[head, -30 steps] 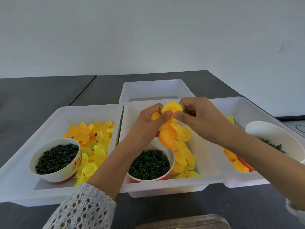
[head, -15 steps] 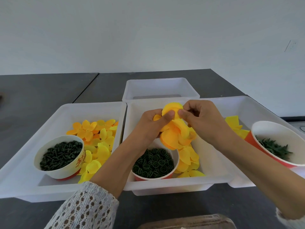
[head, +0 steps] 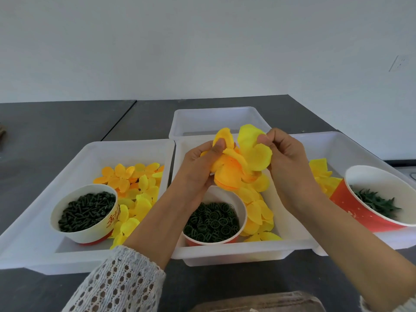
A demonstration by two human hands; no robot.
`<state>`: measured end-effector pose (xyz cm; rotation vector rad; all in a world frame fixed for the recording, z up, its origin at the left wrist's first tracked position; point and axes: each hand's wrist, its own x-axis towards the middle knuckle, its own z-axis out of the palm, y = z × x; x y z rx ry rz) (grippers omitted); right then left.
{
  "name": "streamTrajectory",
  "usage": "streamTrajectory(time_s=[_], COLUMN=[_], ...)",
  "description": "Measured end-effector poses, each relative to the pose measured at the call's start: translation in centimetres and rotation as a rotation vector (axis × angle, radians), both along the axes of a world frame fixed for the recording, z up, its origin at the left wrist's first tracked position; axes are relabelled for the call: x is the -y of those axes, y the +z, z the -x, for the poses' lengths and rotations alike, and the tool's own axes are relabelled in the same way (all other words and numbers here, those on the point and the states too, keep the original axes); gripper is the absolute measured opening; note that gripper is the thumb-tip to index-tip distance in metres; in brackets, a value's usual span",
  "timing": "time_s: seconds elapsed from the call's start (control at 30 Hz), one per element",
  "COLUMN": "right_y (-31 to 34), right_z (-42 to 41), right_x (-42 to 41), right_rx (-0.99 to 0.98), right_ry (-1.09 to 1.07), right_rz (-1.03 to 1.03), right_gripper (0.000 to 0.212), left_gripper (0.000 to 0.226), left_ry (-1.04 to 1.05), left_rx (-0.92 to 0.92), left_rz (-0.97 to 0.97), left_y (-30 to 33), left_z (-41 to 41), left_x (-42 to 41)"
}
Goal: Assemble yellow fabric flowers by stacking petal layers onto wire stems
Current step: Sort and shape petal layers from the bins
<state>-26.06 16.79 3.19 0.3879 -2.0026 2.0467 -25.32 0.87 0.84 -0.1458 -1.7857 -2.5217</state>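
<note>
At frame centre, the left hand grips the orange petal stack; the right hand pinches a yellow petal layer. Peel slowly, probably one layer only.

A dark grey table meets a pale wall bearing a wall socket.

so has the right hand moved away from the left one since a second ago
Yes. The right hand has pulled right, peeling a yellow petal layer off the stack in the left hand; judged against the middle tray, a gap has opened.
</note>
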Motion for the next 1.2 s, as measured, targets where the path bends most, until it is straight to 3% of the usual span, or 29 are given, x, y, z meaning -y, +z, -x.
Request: streamTrajectory(time_s=[0.13,0.2,0.43,0.5,0.57,0.67,0.83,1.0,1.2], right_y=[1.4,1.7,0.4,0.1,-0.2,0.1,-0.2,-1.2,-1.7], right_z=[1.0,1.8,4.0,4.1,3.8,2.5,0.5,0.6,0.6], right_x=[-1.9,-3.2,-5.2,-5.1,-4.4,-3.1,-0.3,0.5,0.4], right_rx=[0.168,0.224,0.346,0.397,0.304,-0.017,-0.081,0.070,-0.040], right_ry=[-0.146,-0.154,-0.171,-0.096,-0.075,-0.128,0.137,0.125,0.094], right_rz=[0.314,0.345,-0.007,-0.217,-0.403,-0.532,-0.715,-0.481,-0.484], right_gripper=[0.028,0.028,0.006,0.016,0.030,0.026,0.020,0.013,0.017], left_gripper=[0.033,0.032,0.011,0.020,0.024,0.017,0.018,0.019,0.025], left_ry=[0.090,0.105,0.201,0.242,0.279,0.334,0.393,0.383,0.292], left_rx=[-0.011,-0.019,-0.035,-0.041,-0.075,-0.129,-0.170,-0.194,-0.183], left_rz=[-0.138,-0.126,0.132,0.212,0.290,0.427,0.621,0.643,0.561], left_y=[0.3,0.4,-0.3,-0.4,-0.4,-0.4,-0.6,-0.6,-0.5], left_z=[0.2,0.2,-0.3,-0.4,-0.5,-0.4,-0.4,-0.4,-0.3], left_x=[1.2,1.6,0.8,0.8,0.5,0.0,-0.6,-0.9,-0.7])
